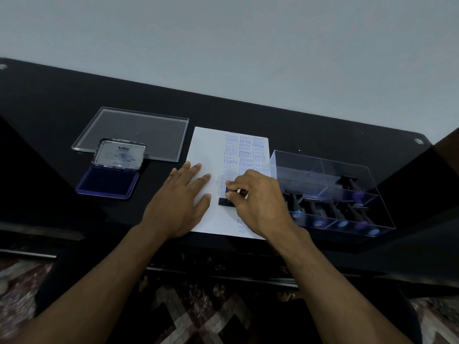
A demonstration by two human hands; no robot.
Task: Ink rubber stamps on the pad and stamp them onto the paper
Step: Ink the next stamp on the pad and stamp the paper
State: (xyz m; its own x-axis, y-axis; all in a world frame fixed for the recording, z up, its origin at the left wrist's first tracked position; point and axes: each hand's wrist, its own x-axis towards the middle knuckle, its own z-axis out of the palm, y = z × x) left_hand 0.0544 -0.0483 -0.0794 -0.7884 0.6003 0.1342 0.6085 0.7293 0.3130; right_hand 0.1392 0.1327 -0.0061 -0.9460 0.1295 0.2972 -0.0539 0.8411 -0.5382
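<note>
Black worktop (310, 125) set against a pale wall, seen from above by the head camera.

Paper (206, 150): one white sheet lying flat at the centre of the worktop. Its right half carries columns of blue stamped words, among them SAMPLE, AIR MAIL, FRAGILE and AMENDED. Its left half is unmarked.

Left hand (180, 202): lies flat on the near left part of the paper, fingers straight and spread, palm down, holding nothing.

Right hand (258, 199): fingers curled, pinching a rubber stamp (227, 201) from above. The stamp's black base sits on the paper, just near of the lowest readable prints in the left column. Whether the base is pressed fully down cannot be told. The two hands are close together but do not touch.

Ink pad (106, 182): on the worktop to the left of the paper, well apart from both hands. Its lid (119, 153) is swung open and stands tilted at the far edge, with the brand name Artline legible. The pad surface is dark blue.

Clear flat cover (139, 130): lies on the worktop beyond the ink pad, its right edge just beside the paper's left edge.

Clear box (323, 167): on the right, just beside the paper. It is divided into compartments holding several more stamps (320, 214) with dark handles and blue or purple ends. Their exact count cannot be told.
</note>
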